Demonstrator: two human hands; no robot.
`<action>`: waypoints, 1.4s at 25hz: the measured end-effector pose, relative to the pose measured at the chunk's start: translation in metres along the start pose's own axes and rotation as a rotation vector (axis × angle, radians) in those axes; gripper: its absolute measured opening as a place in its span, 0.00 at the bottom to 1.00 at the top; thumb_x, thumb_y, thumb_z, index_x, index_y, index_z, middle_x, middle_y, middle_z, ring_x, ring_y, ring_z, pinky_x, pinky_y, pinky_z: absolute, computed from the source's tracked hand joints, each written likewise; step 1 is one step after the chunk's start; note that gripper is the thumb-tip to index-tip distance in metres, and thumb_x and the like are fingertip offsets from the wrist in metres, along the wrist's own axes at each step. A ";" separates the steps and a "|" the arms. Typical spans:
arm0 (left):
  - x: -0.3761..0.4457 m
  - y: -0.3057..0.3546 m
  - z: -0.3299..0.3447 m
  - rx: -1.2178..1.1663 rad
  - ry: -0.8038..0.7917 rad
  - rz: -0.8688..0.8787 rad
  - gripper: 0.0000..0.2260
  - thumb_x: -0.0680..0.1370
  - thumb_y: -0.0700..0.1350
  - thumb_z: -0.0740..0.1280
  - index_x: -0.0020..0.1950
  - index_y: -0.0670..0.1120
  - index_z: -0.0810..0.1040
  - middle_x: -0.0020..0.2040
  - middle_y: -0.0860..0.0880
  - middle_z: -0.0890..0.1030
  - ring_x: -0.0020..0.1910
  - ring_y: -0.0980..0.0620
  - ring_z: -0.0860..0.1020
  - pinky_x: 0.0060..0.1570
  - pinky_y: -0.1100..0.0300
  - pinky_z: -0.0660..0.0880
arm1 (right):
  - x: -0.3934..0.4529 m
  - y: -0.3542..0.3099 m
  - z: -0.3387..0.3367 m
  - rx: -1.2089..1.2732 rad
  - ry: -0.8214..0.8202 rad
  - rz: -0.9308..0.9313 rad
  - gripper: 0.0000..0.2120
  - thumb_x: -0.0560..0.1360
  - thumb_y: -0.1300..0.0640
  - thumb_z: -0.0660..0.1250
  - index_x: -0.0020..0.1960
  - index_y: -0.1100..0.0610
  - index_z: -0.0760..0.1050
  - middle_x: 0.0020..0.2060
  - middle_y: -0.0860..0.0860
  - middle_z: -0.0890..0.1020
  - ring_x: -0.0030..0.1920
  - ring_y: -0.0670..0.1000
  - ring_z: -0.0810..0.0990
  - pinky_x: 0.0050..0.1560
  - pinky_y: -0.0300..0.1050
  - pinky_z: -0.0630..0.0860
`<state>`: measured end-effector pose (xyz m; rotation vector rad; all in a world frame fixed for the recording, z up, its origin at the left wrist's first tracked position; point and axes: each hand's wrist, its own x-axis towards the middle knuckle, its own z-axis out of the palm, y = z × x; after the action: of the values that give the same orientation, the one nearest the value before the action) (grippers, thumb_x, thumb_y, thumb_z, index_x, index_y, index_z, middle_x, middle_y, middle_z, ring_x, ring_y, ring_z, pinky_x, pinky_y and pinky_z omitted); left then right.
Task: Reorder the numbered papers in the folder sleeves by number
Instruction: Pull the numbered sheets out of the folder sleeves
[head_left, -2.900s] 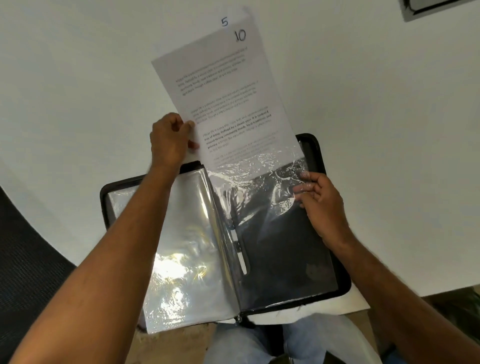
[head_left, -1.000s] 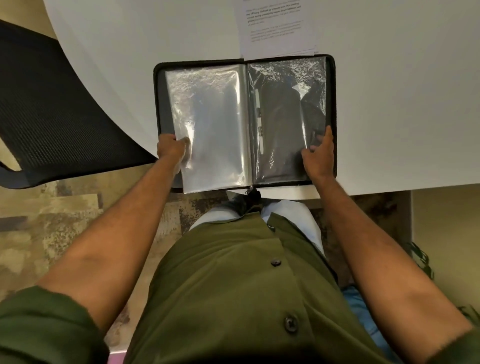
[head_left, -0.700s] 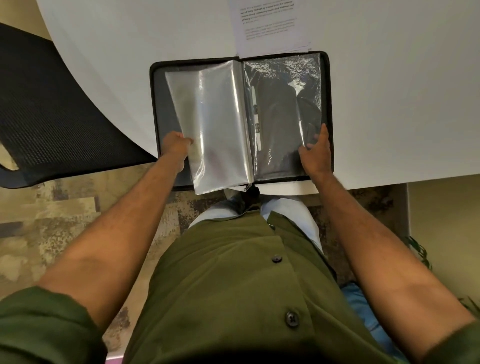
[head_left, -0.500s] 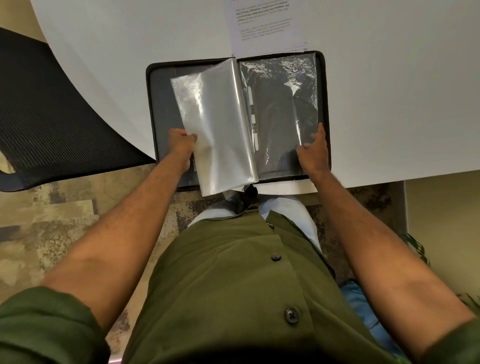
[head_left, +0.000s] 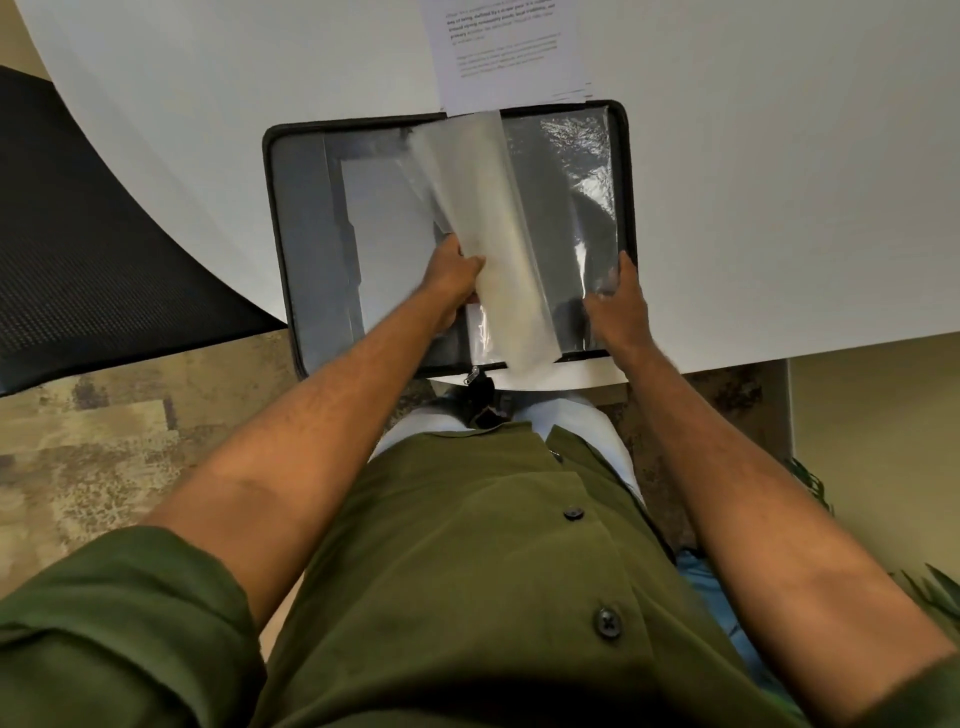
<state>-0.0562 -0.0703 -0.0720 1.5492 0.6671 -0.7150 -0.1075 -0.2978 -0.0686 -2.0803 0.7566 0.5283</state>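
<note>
Head view looks down on a white table (head_left: 779, 182) filling the upper frame, a black mesh chair (head_left: 93, 249) at the left edge. An open black folder (head_left: 306, 260) lies at centre on the table's near edge. Printed papers (head_left: 509, 52) lie just beyond it, top centre. A stack of clear sleeves (head_left: 488, 218) stands lifted mid-folder. Left hand (head_left: 452, 275) pinches the sleeves' edge; right hand (head_left: 618, 306) rests flat, fingers loose, on the right-hand sleeve.
</note>
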 end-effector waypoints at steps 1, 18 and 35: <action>0.000 0.003 0.010 0.023 -0.018 0.005 0.16 0.84 0.38 0.61 0.73 0.43 0.68 0.62 0.44 0.78 0.55 0.44 0.80 0.51 0.48 0.82 | 0.001 0.000 -0.004 -0.005 -0.005 0.005 0.38 0.79 0.63 0.65 0.83 0.51 0.51 0.79 0.54 0.65 0.77 0.56 0.67 0.76 0.51 0.66; 0.021 0.001 0.092 0.708 -0.201 0.244 0.31 0.72 0.69 0.62 0.70 0.54 0.77 0.73 0.48 0.74 0.71 0.43 0.73 0.70 0.42 0.70 | 0.033 0.007 -0.047 -0.128 -0.101 -0.131 0.28 0.81 0.61 0.63 0.80 0.54 0.62 0.75 0.56 0.68 0.65 0.52 0.76 0.68 0.45 0.73; 0.071 0.114 -0.010 0.368 0.145 0.284 0.18 0.82 0.50 0.68 0.70 0.48 0.77 0.68 0.48 0.78 0.65 0.51 0.76 0.67 0.57 0.72 | 0.143 -0.116 -0.051 -0.095 -0.024 -0.307 0.23 0.80 0.60 0.65 0.74 0.57 0.69 0.66 0.54 0.73 0.60 0.49 0.75 0.64 0.40 0.71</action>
<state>0.0771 -0.0699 -0.0532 2.0023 0.4203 -0.5321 0.0803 -0.3324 -0.0603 -2.2218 0.3924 0.4234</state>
